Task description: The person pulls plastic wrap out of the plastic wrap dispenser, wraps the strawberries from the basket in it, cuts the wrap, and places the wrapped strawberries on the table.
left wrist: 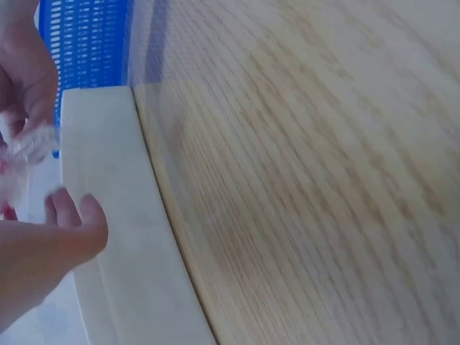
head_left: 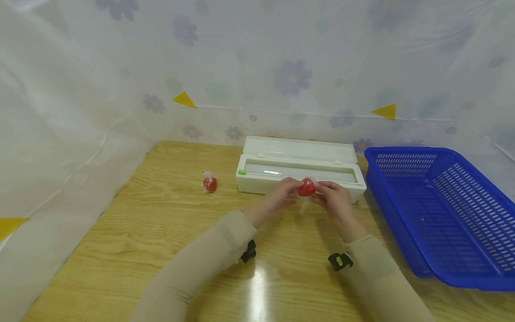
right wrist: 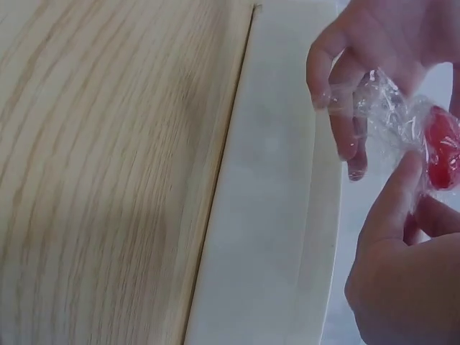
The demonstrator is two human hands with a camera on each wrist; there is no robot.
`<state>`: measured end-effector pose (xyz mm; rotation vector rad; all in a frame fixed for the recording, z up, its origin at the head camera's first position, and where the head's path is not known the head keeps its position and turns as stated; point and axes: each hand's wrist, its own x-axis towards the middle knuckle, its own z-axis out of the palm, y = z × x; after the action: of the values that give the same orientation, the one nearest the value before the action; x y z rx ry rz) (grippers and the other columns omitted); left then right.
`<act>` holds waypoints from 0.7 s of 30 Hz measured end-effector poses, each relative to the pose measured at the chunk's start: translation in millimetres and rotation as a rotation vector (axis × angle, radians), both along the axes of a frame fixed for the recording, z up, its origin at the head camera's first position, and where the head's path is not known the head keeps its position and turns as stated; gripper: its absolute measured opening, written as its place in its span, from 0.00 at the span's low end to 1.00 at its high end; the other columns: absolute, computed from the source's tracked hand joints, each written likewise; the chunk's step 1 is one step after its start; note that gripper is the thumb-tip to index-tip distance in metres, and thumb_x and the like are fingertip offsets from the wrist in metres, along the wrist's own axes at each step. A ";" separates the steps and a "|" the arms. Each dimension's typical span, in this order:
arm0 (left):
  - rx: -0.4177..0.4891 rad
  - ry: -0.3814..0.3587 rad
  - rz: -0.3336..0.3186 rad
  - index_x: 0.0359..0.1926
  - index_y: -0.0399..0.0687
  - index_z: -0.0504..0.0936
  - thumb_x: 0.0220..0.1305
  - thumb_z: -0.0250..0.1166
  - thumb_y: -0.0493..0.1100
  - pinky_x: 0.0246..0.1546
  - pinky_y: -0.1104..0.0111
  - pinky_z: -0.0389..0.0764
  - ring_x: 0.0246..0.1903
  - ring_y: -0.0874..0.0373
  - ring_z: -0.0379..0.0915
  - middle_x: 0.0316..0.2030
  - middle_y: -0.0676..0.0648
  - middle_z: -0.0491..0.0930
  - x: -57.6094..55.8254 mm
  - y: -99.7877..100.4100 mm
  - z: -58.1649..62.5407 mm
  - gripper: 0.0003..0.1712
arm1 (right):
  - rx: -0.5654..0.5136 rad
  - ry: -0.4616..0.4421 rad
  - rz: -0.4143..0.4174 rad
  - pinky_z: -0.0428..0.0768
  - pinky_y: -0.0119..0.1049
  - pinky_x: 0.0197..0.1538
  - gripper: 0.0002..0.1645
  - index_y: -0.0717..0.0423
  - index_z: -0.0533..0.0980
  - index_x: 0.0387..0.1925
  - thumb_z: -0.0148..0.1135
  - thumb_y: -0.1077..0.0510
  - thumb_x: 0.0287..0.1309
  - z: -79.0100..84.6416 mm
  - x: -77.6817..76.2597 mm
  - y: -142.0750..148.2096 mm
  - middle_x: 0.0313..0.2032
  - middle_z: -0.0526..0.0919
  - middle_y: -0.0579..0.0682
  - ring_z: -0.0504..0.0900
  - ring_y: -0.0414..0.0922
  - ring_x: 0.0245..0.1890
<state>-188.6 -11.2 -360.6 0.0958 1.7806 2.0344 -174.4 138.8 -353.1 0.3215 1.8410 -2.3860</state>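
Observation:
Both hands hold a red round thing wrapped in clear plastic film, raised in front of a white cling film dispenser. My left hand grips it from the left with the fingertips. From the right, my right hand pinches the film beside it, thumb against finger in the right wrist view. A twisted tail of film reaches toward the left hand's fingers there. A second red wrapped thing lies on the table, left of the dispenser.
The dispenser's lid stands open at the back, and a green slider sits at its left end. A blue plastic basket stands on the right of the wooden table. Behind hangs a flowered curtain.

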 end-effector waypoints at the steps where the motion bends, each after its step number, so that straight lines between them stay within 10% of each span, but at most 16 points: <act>1: -0.010 0.007 -0.020 0.43 0.38 0.72 0.68 0.48 0.45 0.64 0.47 0.62 0.40 0.58 0.68 0.36 0.51 0.71 -0.3 -1.6 -0.4 0.14 | -0.007 -0.006 0.014 0.83 0.23 0.28 0.03 0.63 0.70 0.33 0.48 0.68 0.63 0.1 0.0 1.1 0.20 0.81 0.40 0.82 0.35 0.20; 15: -0.040 0.047 -0.143 0.61 0.28 0.67 0.70 0.45 0.44 0.54 0.63 0.73 0.38 0.61 0.69 0.47 0.43 0.74 -1.3 -8.2 1.3 0.26 | 0.017 0.003 0.126 0.82 0.24 0.29 0.17 0.71 0.65 0.52 0.47 0.69 0.61 0.8 1.6 8.2 0.21 0.83 0.38 0.82 0.34 0.24; 21: -0.058 0.057 -0.154 0.60 0.30 0.70 0.70 0.46 0.44 0.47 0.68 0.72 0.40 0.61 0.68 0.51 0.41 0.76 -2.4 -9.1 1.7 0.26 | 0.058 0.000 0.125 0.81 0.24 0.28 0.08 0.63 0.65 0.42 0.45 0.68 0.60 1.2 0.4 7.9 0.20 0.80 0.37 0.80 0.33 0.23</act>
<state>-191.1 -20.4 -359.0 0.2678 1.8058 1.8877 -174.0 146.7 -351.8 0.2043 1.8744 -2.2539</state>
